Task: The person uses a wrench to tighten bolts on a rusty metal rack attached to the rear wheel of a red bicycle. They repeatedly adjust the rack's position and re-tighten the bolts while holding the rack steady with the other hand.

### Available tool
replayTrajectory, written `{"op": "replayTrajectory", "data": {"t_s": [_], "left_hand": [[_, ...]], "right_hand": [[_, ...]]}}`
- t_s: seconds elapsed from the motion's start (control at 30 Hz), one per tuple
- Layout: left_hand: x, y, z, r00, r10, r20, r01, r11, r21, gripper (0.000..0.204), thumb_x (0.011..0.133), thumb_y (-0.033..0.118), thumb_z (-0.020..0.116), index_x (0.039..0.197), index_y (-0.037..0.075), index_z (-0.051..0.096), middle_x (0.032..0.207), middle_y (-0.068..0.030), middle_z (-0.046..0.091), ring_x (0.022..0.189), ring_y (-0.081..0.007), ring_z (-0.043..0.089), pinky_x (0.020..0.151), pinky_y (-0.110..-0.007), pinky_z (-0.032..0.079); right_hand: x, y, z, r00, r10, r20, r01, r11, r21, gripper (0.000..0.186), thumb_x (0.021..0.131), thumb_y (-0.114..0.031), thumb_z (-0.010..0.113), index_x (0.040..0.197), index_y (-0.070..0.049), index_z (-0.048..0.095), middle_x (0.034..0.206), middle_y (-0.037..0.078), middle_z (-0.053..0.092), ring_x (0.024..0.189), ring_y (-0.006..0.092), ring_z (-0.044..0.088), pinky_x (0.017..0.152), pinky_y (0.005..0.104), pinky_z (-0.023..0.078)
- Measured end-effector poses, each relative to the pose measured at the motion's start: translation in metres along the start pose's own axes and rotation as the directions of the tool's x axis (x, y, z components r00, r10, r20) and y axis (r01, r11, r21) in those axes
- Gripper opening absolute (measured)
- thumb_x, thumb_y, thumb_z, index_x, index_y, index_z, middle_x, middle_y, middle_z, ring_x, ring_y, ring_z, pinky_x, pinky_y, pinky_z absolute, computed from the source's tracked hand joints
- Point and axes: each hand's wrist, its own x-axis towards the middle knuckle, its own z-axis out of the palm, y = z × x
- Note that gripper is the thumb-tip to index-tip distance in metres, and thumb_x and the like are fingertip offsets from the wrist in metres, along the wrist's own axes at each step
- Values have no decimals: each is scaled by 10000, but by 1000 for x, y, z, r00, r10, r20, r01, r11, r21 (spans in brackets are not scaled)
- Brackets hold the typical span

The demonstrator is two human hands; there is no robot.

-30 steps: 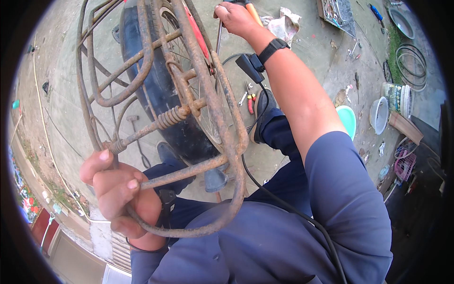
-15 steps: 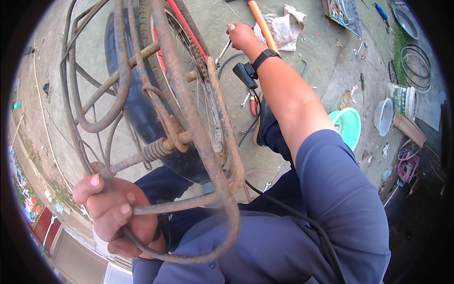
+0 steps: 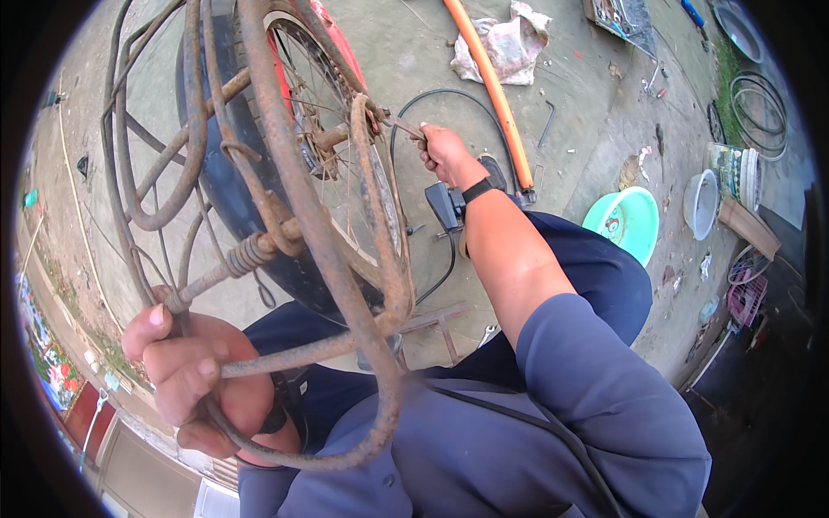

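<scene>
A bicycle's rusty rear rack (image 3: 278,112) fills the left half of the view, its bars bent and brown. My left hand (image 3: 194,375) is wrapped round the rack's tubes at the near left end, next to a coiled spring (image 3: 250,255). Beyond the rack are the black mudguard (image 3: 226,186), the spoked rear wheel (image 3: 302,82) and a red guard (image 3: 332,34). My right hand (image 3: 446,154) is closed on a slim metal wrench (image 3: 406,129), whose far end reaches the frame beside the wheel; whether it touches a bolt is hard to make out.
An orange tube (image 3: 492,82) with a black hose (image 3: 449,91) lies right of the wheel, by a stained cloth (image 3: 501,47). A hex key (image 3: 547,123), a green basin (image 3: 626,220), a pale tub (image 3: 701,205), a tool tray (image 3: 635,26) and coiled hose (image 3: 760,112) are farther right.
My right hand has come nearer to me, bringing the wrench to the frame by the wheel. The rack and my left hand have shifted slightly left. My right knee has swung outward.
</scene>
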Motion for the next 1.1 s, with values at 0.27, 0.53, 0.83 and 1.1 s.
{"op": "replayTrajectory", "data": {"t_s": [0.27, 0.53, 0.83, 1.1], "left_hand": [[-2, 6, 8, 993, -71, -91, 75, 996, 37, 607, 1053, 486, 268, 852, 17, 598, 748, -147, 542, 1141, -362, 494, 1031, -505, 394], [2, -7, 10, 995, -22, -93, 15, 997, -70, 720, 1053, 570, 208, 866, 22, 635, 649, -113, 513, 1124, -346, 492, 1055, -507, 308], [2, -8, 9, 996, 0, -91, -6, 998, -65, 717, 1050, 575, 211, 888, 24, 640, 665, -122, 518, 1124, -353, 487, 1052, -510, 312], [1, -3, 1, 999, -15, -38, 15, 1000, 15, 685, 1054, 550, 204, 899, 29, 621, 709, -125, 528, 1117, -361, 491, 1048, -510, 317]], "right_hand": [[-112, 24, 7, 992, 94, 81, -86, 991, -107, 509, 1030, -444, 437, 777, -43, 621, 592, 9, 512, 476, 122, 446, 428, 288, 321], [-104, -15, 17, 938, -322, 128, 338, 930, -143, 392, 1024, -417, 574, 974, -46, 694, 719, 9, 575, 576, 111, 522, 535, 279, 421], [-98, 26, -21, 959, -241, 145, 239, 970, 37, 321, 1020, -324, 610, 1205, -63, 625, 765, -34, 557, 671, 67, 524, 563, 236, 375], [-54, -2, -3, 883, -422, 207, 456, 876, -156, 323, 979, -198, 619, 1234, -4, 583, 902, 52, 655, 744, 135, 619, 699, 293, 509]]}}
